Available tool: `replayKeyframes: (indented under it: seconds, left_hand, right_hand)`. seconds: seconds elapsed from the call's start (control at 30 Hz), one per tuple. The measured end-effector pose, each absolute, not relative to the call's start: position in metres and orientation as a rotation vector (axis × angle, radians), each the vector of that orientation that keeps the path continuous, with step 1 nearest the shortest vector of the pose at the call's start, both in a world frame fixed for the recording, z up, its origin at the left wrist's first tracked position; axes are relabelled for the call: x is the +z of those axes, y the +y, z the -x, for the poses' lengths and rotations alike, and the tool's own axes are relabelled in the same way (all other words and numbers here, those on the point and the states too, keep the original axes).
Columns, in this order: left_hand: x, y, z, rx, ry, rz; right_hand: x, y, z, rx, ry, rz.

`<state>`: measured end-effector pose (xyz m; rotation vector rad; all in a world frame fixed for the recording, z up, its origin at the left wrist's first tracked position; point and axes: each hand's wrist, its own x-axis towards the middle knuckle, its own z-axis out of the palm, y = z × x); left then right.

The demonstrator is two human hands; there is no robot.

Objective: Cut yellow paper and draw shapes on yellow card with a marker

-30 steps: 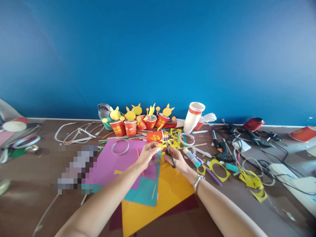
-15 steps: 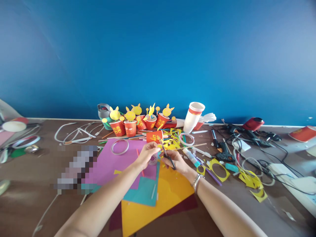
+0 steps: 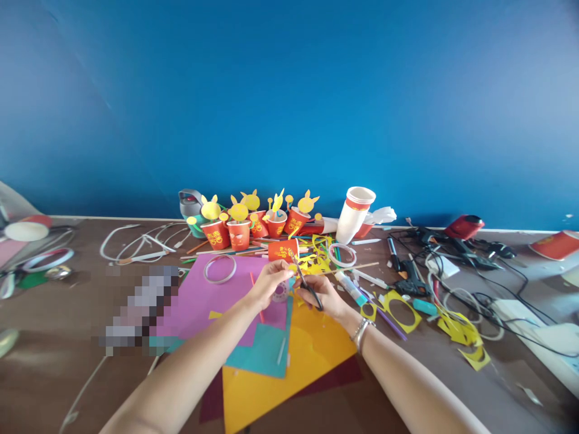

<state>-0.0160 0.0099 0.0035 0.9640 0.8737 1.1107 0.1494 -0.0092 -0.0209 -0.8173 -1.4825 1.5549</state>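
Pinched in my left hand (image 3: 270, 284) is a small yellow paper piece (image 3: 292, 267). My right hand (image 3: 322, 295) is wrapped round black-handled scissors (image 3: 311, 290), whose blades point up and left beside the yellow piece. Both hands are above purple paper (image 3: 190, 301), teal paper (image 3: 257, 352) and orange-yellow paper (image 3: 253, 398). A red cup (image 3: 283, 250) lies on its side just beyond my fingers. Partly hidden between the hands is a white tape roll (image 3: 280, 292).
Red cups (image 3: 239, 236) with yellow paper figures line the blue wall, beside a stack of white cups (image 3: 353, 217). On the right are a black glue gun (image 3: 409, 282), cables and yellow scraps (image 3: 401, 311). A white cable (image 3: 131, 253) lies at the left.
The scissors and the fingers of my right hand have shifted very slightly. My left hand looks the same, with the yellow piece still in it.
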Motion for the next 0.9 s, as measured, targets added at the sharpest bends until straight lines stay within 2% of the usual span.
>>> replayKeyframes:
  seconds: [0.53,0.9]
  left_hand:
    - [0.001,0.014,0.022,1.029,0.84,-1.063]
    - [0.0,0.01,0.019,0.887,0.816,-1.365]
  right_hand:
    - [-0.016,-0.009,-0.152,1.582,-1.509,0.83]
    - [-0.012,-0.008,-0.153,1.449,-1.391,0.793]
